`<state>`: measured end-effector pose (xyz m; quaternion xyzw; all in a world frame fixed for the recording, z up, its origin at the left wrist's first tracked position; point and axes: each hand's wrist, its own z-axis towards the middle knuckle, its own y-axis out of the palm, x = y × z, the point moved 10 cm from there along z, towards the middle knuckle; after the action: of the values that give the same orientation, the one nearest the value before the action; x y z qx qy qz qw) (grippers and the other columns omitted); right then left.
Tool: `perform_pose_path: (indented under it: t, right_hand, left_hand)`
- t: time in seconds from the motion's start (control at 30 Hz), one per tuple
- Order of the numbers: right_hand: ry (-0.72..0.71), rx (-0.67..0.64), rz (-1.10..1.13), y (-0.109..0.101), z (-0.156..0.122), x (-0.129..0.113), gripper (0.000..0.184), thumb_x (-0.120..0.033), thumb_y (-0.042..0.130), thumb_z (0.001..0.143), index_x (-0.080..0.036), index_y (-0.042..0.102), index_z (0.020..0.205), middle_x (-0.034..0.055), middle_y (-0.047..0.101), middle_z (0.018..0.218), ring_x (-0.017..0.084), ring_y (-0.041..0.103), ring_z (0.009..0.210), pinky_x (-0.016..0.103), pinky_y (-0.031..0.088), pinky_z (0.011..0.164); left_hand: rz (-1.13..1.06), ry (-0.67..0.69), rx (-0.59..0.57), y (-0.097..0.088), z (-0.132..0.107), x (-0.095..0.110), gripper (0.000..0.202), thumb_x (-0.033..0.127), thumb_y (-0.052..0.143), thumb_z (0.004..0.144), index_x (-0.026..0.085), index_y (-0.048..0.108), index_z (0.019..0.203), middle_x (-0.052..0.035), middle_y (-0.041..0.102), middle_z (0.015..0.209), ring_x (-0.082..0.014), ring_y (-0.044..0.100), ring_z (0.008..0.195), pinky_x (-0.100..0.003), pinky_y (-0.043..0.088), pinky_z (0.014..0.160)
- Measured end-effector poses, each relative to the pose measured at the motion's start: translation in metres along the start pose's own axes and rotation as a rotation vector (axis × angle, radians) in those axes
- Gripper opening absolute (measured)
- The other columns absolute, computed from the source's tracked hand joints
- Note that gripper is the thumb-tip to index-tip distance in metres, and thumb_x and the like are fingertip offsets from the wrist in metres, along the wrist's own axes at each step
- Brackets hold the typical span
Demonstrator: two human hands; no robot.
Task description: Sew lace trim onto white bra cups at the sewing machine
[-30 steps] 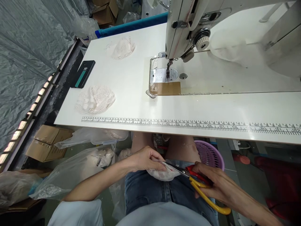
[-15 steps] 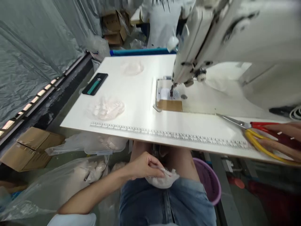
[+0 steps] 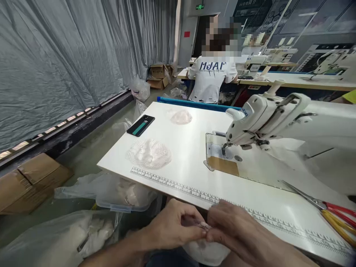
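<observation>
Low in the head view, both hands meet at the table's front edge over a white fabric piece [image 3: 207,253], gathered and partly hidden by fingers. My left hand [image 3: 175,226] pinches its upper edge. My right hand [image 3: 236,226] is closed against the same edge, fingertips touching the left ones. Scissors [image 3: 330,209] with red and yellow handles lie at the right, apart from my hands. A pale lace piece [image 3: 150,154] lies on the white table [image 3: 183,163], and a second pale fabric piece [image 3: 181,116] lies farther back.
A white sewing machine [image 3: 258,122] stands at the right. A printed ruler scale [image 3: 178,185] runs along the front edge. A dark phone [image 3: 141,125] lies at the left edge. Plastic bags [image 3: 63,237] and a cardboard box [image 3: 30,181] are on the floor. A person [image 3: 213,78] sits ahead.
My right hand has let go of the scissors and come to the fabric piece beside my left hand. The head view has tilted up, showing the person and more machines.
</observation>
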<state>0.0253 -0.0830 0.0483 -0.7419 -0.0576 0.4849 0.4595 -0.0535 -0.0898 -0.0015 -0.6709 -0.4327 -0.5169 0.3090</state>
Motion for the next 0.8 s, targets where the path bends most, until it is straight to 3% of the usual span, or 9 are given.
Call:
perform_pose_path:
  t: [0.1,0.17,0.27,0.33,0.4,0.47,0.57,0.67,0.8]
  right_hand:
    - [-0.033,-0.034,0.315,-0.024,0.043,-0.013,0.032,-0.043,0.046,0.091,-0.018,0.051,0.072,-0.0015,0.048,0.065,0.012,0.046,0.060,0.022,0.035,0.052]
    - [-0.062,0.010,0.535,-0.049,0.072,-0.011,0.032,-0.045,0.048,0.089,-0.018,0.051,0.073,-0.0033,0.044,0.062,0.009,0.040,0.053,0.020,0.031,0.046]
    - [0.030,0.200,0.792,-0.085,0.118,0.019,0.030,-0.048,0.056,0.083,-0.020,0.050,0.075,-0.0048,0.046,0.062,0.007,0.038,0.046,0.019,0.030,0.040]
    - [0.086,0.434,0.868,-0.113,0.147,0.045,0.030,-0.047,0.063,0.078,-0.021,0.049,0.072,-0.0055,0.046,0.060,0.008,0.039,0.045,0.019,0.033,0.040]
    - [0.091,0.688,0.858,-0.143,0.172,0.071,0.031,-0.047,0.063,0.076,-0.021,0.047,0.069,-0.0055,0.046,0.061,0.009,0.041,0.047,0.021,0.037,0.043]
    - [0.085,0.827,0.828,-0.166,0.200,0.094,0.030,-0.049,0.056,0.080,-0.022,0.046,0.070,-0.0045,0.048,0.064,0.010,0.045,0.052,0.022,0.040,0.047]
    - [0.093,0.972,0.744,-0.194,0.233,0.127,0.030,-0.049,0.047,0.087,-0.022,0.048,0.073,-0.0023,0.051,0.069,0.012,0.047,0.056,0.023,0.042,0.049]
    - [0.113,1.030,0.618,-0.213,0.253,0.150,0.028,-0.041,0.045,0.092,-0.015,0.055,0.089,0.0003,0.057,0.079,0.011,0.053,0.061,0.025,0.047,0.054]
    - [0.112,0.998,0.362,-0.227,0.265,0.160,0.026,-0.034,0.050,0.092,-0.015,0.056,0.108,0.0051,0.059,0.103,0.016,0.060,0.082,0.032,0.052,0.070]
  left_hand:
    - [-0.182,0.018,0.014,-0.035,-0.006,0.012,0.033,0.025,0.080,0.057,0.011,0.066,0.083,0.0004,0.063,0.067,-0.0091,0.055,0.060,-0.016,0.040,0.055]
    - [-0.267,0.025,0.002,-0.060,-0.004,0.019,0.038,0.021,0.083,0.052,0.012,0.065,0.085,0.0001,0.065,0.071,-0.0109,0.058,0.064,-0.018,0.044,0.059]
    - [-0.394,0.115,0.073,-0.111,0.016,0.044,0.032,0.021,0.081,0.059,0.014,0.065,0.086,-0.0012,0.067,0.075,-0.0142,0.063,0.072,-0.021,0.050,0.065]
    - [-0.510,0.257,0.181,-0.154,0.039,0.072,0.028,0.025,0.077,0.064,0.016,0.064,0.087,-0.0014,0.068,0.082,-0.0151,0.064,0.075,-0.023,0.051,0.067]
    - [-0.604,0.435,0.231,-0.193,0.069,0.105,0.034,0.040,0.073,0.068,0.016,0.063,0.091,-0.0036,0.068,0.087,-0.0169,0.064,0.080,-0.026,0.052,0.071]
    - [-0.546,0.484,0.245,-0.220,0.108,0.128,0.045,0.050,0.068,0.069,0.014,0.062,0.096,-0.0067,0.067,0.088,-0.0192,0.064,0.082,-0.029,0.052,0.072]
    - [-0.318,0.378,0.475,-0.264,0.164,0.140,0.044,0.030,0.077,0.061,0.015,0.058,0.099,-0.0051,0.066,0.086,-0.0165,0.064,0.076,-0.030,0.052,0.071]
    - [-0.181,0.367,0.588,-0.288,0.206,0.161,0.045,0.010,0.073,0.059,0.014,0.055,0.100,-0.0052,0.064,0.087,-0.0150,0.062,0.074,-0.028,0.051,0.070]
    - [0.045,0.351,0.724,-0.304,0.232,0.182,0.044,0.005,0.067,0.062,0.013,0.053,0.103,-0.0060,0.062,0.087,-0.0174,0.061,0.079,-0.028,0.048,0.069]
